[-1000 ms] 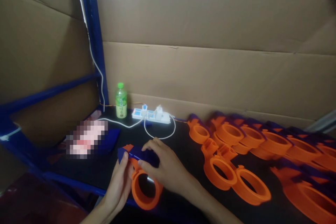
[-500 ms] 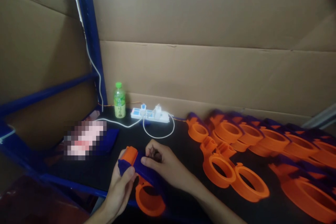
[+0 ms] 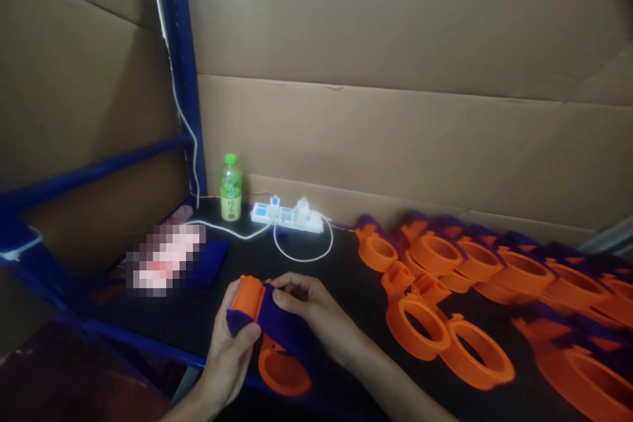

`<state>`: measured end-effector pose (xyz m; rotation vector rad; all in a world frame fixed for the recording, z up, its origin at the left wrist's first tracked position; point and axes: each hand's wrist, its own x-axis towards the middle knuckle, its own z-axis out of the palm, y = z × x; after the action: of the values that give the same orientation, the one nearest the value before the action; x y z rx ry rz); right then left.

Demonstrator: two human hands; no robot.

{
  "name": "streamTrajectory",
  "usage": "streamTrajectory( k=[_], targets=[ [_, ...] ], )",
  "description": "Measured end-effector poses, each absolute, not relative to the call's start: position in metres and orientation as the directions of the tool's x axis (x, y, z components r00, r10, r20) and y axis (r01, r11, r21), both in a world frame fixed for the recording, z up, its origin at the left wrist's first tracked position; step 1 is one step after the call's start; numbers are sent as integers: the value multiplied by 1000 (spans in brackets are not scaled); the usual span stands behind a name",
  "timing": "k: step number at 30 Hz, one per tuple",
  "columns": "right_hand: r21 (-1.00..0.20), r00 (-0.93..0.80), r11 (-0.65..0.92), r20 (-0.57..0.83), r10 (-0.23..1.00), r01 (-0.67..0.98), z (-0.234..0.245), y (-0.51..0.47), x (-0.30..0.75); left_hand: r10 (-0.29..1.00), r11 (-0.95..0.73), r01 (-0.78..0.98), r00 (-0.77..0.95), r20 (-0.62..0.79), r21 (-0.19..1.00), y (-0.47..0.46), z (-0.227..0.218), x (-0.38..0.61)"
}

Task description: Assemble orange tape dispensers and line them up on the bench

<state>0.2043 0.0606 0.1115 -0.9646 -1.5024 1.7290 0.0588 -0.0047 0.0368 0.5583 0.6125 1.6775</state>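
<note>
My left hand (image 3: pixel 228 349) is wrapped around the clamp-like end of an orange plastic ring holder (image 3: pixel 251 297), its thumb pressing at the lower edge. The holder's round ring (image 3: pixel 284 379) hangs below, near the table's front edge. A dark purple-blue fabric strap (image 3: pixel 284 320) passes by the orange end and trails down to the right, partly covering the ring. With thumb and fingers, my right hand (image 3: pixel 321 316) pinches the strap's upper edge, just right of the orange end. The strap's path under the holder is hidden.
Two orange ring holders (image 3: pixel 418 326) without visible straps lie right of my hands. Beyond them stand rows of strapped holders (image 3: pixel 524 270). A green-capped bottle (image 3: pixel 231 191) and a white power strip (image 3: pixel 287 216) with cables are at the back. A blue metal post (image 3: pixel 180 66) rises at left.
My right hand's fingers have come down and closed on the strap beside the orange end. The whole view has shifted slightly, so things appear a little further right.
</note>
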Motion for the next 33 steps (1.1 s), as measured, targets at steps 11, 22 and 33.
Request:
streamTrajectory(
  k=[11,22,33],
  targets=[
    [-990,-568,-139,-116,815,4,118,57,206,989,-126,-712,-144,31,690,-5,31,58],
    [-602,-525,634,378,762,486,117,29,215,969,-67,-757,-205,-139,650,0,42,59],
    [-124,-485,690,623,613,713,101,-17,278,991,-128,-760,-74,111,637,16,35,58]
  ],
)
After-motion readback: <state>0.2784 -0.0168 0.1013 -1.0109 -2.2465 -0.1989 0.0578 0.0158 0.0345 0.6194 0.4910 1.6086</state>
